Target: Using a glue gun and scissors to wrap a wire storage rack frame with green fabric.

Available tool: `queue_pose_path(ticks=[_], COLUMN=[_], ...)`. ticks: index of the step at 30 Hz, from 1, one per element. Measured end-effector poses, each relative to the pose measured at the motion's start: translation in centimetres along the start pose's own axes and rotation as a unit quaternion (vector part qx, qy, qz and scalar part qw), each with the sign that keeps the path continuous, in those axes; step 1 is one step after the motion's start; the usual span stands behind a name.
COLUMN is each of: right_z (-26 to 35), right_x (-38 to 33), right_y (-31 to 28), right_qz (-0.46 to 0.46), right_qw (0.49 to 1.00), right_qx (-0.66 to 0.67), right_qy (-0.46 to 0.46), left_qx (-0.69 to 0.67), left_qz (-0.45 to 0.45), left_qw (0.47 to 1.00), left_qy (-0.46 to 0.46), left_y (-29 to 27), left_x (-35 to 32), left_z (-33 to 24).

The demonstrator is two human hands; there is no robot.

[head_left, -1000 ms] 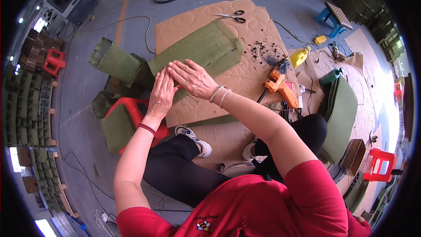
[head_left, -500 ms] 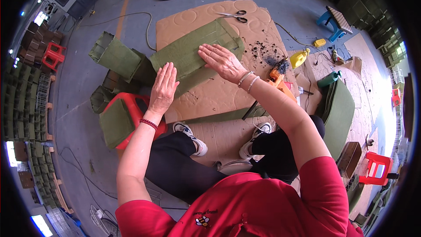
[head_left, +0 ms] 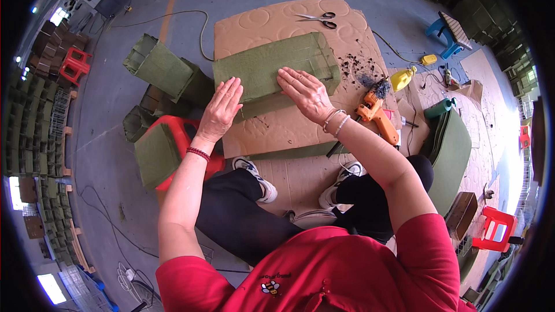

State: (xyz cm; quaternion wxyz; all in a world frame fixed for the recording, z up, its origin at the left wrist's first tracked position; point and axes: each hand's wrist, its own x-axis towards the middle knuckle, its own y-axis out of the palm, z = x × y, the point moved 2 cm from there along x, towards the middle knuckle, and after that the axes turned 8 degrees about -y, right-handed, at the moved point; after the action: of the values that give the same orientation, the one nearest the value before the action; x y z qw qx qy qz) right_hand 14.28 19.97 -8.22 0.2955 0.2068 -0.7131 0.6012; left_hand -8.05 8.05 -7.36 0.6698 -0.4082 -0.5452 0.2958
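Note:
A green felt-like box (head_left: 272, 60) lies on its side on the cardboard-topped work surface (head_left: 254, 133). My left hand (head_left: 222, 104) rests at its near left corner, fingers stretched out and held together. Flat on the near right part of the box lies my right hand (head_left: 306, 93), its fingers extended. Neither hand grips anything. An orange glue gun (head_left: 378, 118) lies to the right of my right hand, beside dark scattered crumbs (head_left: 355, 68). Black-handled scissors (head_left: 318, 19) lie beyond the box.
Green boxes (head_left: 156, 66) and a red stool (head_left: 214, 164) with green sheet on it stand at the left. To the right are a yellow bottle (head_left: 402, 78), a green bottle (head_left: 439, 108) and stacked green sheets (head_left: 451, 156). A cable (head_left: 205, 29) runs along the floor.
The box has turned slightly so it lies more level across the surface. Both hands stay on it, the right one a little lower along its near side. The whole view has shifted slightly.

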Motion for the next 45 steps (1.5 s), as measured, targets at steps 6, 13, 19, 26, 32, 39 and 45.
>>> queue_pose_path(ticks=[6, 13, 19, 26, 32, 39, 45], right_z=[-0.1, 4.0, 3.9, 4.2, 4.4, -1.6, -1.5], right_x=[-0.3, 3.4, 3.6, 3.2, 3.7, -2.0, -2.2], right_y=[-0.6, 0.6, 2.9, 4.0, 2.9, -1.2, -1.7], right_qz=[-0.020, -0.032, -0.050, -0.050, -0.020, 0.013, 0.025], right_qw=[1.000, 0.995, 0.998, 0.998, 0.998, 1.000, 1.000], right_qx=[-0.002, 0.071, 0.015, 0.017, 0.044, -0.010, -0.011], right_qy=[-0.009, -0.054, -0.042, -0.046, -0.044, -0.012, -0.008], left_qx=[-0.005, -0.012, 0.003, 0.029, 0.035, 0.076, 0.073], left_qz=[-0.005, 0.001, 0.009, 0.041, 0.054, 0.034, 0.026], left_qw=[1.000, 1.000, 1.000, 0.996, 0.995, 0.994, 0.996], left_qy=[0.007, -0.018, -0.018, -0.075, -0.071, -0.065, -0.048], left_y=[0.2, 0.8, 0.6, -0.7, 0.7, 1.3, 1.1], left_x=[0.3, -1.2, 0.4, 1.3, 1.4, 1.1, 1.4], left_z=[-0.6, -0.2, -0.8, -2.7, -2.0, -2.6, -2.2])
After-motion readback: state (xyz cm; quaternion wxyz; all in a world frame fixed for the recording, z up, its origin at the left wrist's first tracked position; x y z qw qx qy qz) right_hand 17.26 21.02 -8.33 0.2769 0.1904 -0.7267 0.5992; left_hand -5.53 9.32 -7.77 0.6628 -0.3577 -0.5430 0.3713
